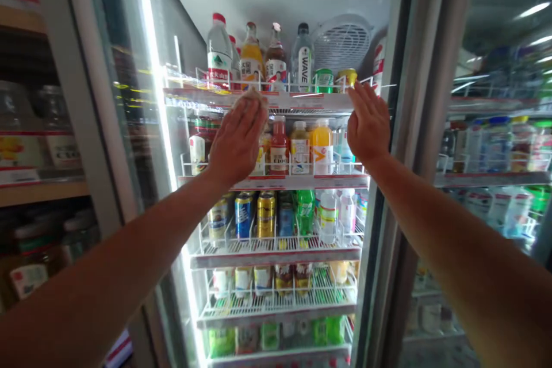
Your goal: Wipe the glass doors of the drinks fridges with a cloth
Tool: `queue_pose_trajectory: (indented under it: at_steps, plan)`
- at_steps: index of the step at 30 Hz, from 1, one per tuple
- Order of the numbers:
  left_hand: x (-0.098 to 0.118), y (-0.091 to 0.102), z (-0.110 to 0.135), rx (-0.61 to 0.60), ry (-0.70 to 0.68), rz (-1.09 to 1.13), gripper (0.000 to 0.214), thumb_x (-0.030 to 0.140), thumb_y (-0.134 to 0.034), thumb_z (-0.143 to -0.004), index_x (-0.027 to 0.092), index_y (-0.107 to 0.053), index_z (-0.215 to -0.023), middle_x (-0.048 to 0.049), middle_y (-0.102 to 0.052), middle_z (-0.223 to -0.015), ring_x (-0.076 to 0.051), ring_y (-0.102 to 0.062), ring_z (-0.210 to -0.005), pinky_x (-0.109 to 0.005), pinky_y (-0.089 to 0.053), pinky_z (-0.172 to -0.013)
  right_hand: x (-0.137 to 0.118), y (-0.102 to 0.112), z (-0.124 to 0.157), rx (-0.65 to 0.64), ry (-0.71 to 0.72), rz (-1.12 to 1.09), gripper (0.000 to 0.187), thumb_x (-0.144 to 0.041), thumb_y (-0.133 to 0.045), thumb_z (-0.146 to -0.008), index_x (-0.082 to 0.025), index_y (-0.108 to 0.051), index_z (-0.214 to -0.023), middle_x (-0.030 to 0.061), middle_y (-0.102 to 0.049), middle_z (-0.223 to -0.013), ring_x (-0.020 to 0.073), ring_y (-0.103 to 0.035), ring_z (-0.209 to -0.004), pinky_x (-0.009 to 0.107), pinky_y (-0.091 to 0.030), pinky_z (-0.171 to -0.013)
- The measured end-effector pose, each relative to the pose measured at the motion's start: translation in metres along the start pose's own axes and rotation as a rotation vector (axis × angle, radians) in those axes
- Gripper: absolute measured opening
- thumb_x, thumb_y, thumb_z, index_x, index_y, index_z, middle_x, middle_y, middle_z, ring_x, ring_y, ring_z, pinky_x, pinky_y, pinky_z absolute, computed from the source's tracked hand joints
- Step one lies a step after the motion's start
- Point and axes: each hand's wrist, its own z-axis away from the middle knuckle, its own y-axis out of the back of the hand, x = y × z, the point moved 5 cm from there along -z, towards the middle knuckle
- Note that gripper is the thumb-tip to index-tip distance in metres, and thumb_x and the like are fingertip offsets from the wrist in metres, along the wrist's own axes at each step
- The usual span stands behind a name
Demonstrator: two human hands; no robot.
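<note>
My left hand [239, 138] presses a pale cloth [255, 94] on the front strip of the top shelf [310, 102] in an upright drinks fridge; part of the cloth is hidden behind the fingers. Further right, my right hand [368, 123] is raised at the right end of that shelf, fingers stretched out, with nothing seen in it. Whether its fingertips touch the shelf I cannot tell. A yellow can [346, 77] stands just behind them. Above my left hand are an orange drink bottle [251, 60] and a dark drink bottle [276, 60].
Lower wire shelves [276, 257] hold several rows of cans and bottles. A bright light strip [150, 52] runs down the left side. The right door frame [425, 98] stands beside my right arm. Shelves with bottles [56, 121] are on the left.
</note>
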Motion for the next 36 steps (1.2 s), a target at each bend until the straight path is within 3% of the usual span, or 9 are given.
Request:
queue_pose_trajectory:
  at_steps: [3,8,11,14,17,21,25,30,36]
  plan:
    - [-0.007,0.006,-0.033,-0.083,-0.080,0.010,0.061,0.041,-0.029,-0.105,0.019,-0.033,-0.162,-0.0006,-0.031,-0.168,-0.028,-0.018,-0.159,-0.055,-0.011,-0.132,0.000,0.000,0.000,-0.003,-0.004,-0.013,0.063,-0.018,-0.031,-0.097,-0.028,-0.040,-0.159,0.0015,-0.042,-0.164,0.0235,-0.033,-0.155,0.056,-0.030,-0.127]
    - [-0.027,0.013,-0.081,0.048,0.209,-0.048,0.072,0.049,-0.033,-0.103,0.016,-0.018,-0.165,0.0069,-0.011,-0.173,-0.019,-0.005,-0.160,-0.044,-0.001,-0.134,-0.001,0.000,0.001,0.002,-0.024,-0.023,0.063,-0.018,-0.033,-0.094,-0.024,-0.045,-0.156,0.0024,-0.043,-0.163,0.0219,-0.032,-0.156,0.052,-0.028,-0.129]
    - [0.002,-0.003,-0.069,0.017,0.116,-0.017,0.070,0.044,-0.035,-0.102,0.014,-0.024,-0.165,0.0005,-0.015,-0.173,-0.024,-0.006,-0.161,-0.048,-0.006,-0.133,-0.001,0.001,0.000,-0.011,-0.038,-0.034,0.063,-0.018,-0.032,-0.093,-0.023,-0.046,-0.155,0.0017,-0.043,-0.163,0.0217,-0.032,-0.156,0.051,-0.027,-0.129]
    - [0.020,-0.012,-0.060,-0.117,-0.067,0.075,0.066,0.045,-0.040,-0.101,0.021,-0.034,-0.162,0.0045,-0.025,-0.170,-0.022,-0.009,-0.160,-0.047,-0.004,-0.134,-0.001,0.001,-0.001,-0.046,-0.046,-0.049,0.063,-0.021,-0.030,-0.096,-0.025,-0.043,-0.157,0.0016,-0.041,-0.164,0.0235,-0.029,-0.157,0.055,-0.025,-0.129]
    - [-0.002,-0.005,-0.074,-0.199,-0.079,0.118,0.064,0.043,-0.046,-0.100,0.027,-0.034,-0.160,0.0131,-0.023,-0.169,-0.017,-0.009,-0.160,-0.046,0.007,-0.133,-0.001,0.001,-0.002,-0.052,-0.050,-0.048,0.062,-0.025,-0.029,-0.098,-0.026,-0.041,-0.158,0.0021,-0.039,-0.165,0.0248,-0.028,-0.157,0.056,-0.024,-0.128]
    - [-0.046,0.015,-0.095,-0.033,0.230,-0.058,0.071,0.029,-0.044,-0.102,0.019,-0.012,-0.165,0.0112,-0.005,-0.173,-0.018,0.002,-0.159,-0.052,0.009,-0.132,-0.002,0.000,0.001,-0.072,-0.049,-0.049,0.062,-0.027,-0.027,-0.099,-0.027,-0.035,-0.161,0.0025,-0.038,-0.165,0.0279,-0.027,-0.157,0.060,-0.023,-0.127]
    - [-0.038,0.009,-0.084,-0.084,0.287,-0.147,0.077,0.025,-0.050,-0.101,0.018,-0.010,-0.166,0.0072,-0.002,-0.174,-0.019,0.003,-0.159,-0.050,0.004,-0.132,-0.007,0.007,-0.004,-0.078,-0.060,-0.007,0.061,-0.023,-0.032,-0.096,-0.024,-0.043,-0.156,0.0039,-0.042,-0.162,0.0283,-0.032,-0.155,0.057,-0.027,-0.125]
    - [-0.035,0.000,-0.080,-0.116,0.243,-0.096,0.076,0.031,-0.051,-0.100,0.021,-0.013,-0.166,0.0110,-0.003,-0.173,-0.016,0.006,-0.159,-0.046,0.007,-0.132,-0.014,0.021,-0.043,-0.060,-0.167,0.089,0.045,-0.019,-0.041,-0.096,-0.014,-0.062,-0.136,0.0134,-0.057,-0.147,0.0298,-0.047,-0.139,0.048,-0.033,-0.120]
    - [-0.041,-0.005,-0.070,-0.060,0.172,-0.055,0.073,0.032,-0.049,-0.100,0.023,-0.018,-0.165,0.0127,-0.004,-0.172,-0.016,0.006,-0.159,-0.049,0.007,-0.132,-0.012,0.002,-0.064,-0.058,-0.309,0.058,0.056,-0.029,-0.037,-0.109,-0.020,-0.027,-0.163,0.0025,-0.019,-0.173,0.0253,-0.014,-0.160,0.051,-0.016,-0.130]
